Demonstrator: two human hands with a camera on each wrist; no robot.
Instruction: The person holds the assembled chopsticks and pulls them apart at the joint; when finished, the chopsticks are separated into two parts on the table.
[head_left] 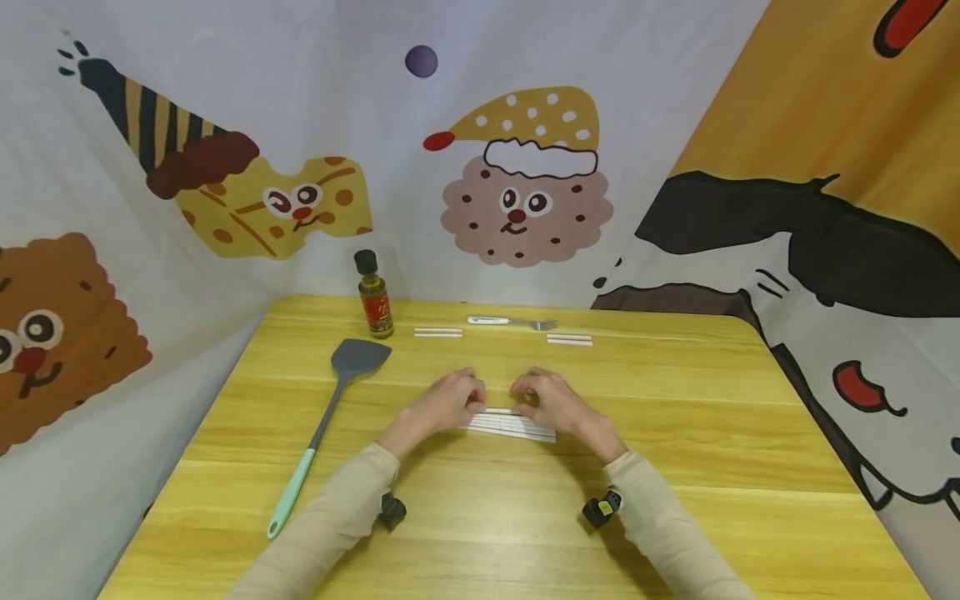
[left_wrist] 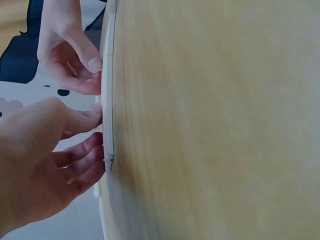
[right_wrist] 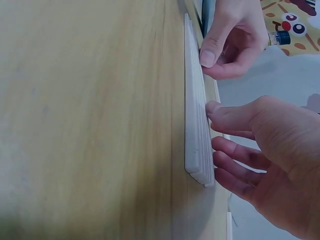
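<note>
Several thin white sticks (head_left: 517, 428) lie side by side in a flat row on the wooden table, their ends slightly uneven. Along the row's far side, my left hand (head_left: 448, 400) pinches the farthest stick (head_left: 498, 410) near its left part. My right hand (head_left: 557, 402) pinches that same stick farther right, fingers curled. From the left wrist, the row (left_wrist: 108, 90) appears edge-on, with the left thumb and fingertips right at it. In the right wrist view the stick ends (right_wrist: 192, 165) fan a little below the right fingertips.
A spatula (head_left: 330, 417) with a mint handle lies to the left. Behind it stands a dark-capped bottle (head_left: 375, 302). Along the back lie a fork (head_left: 510, 322), a left group of white sticks (head_left: 438, 332) and a right group of white sticks (head_left: 569, 339). A printed cloth (head_left: 405, 167) hangs behind.
</note>
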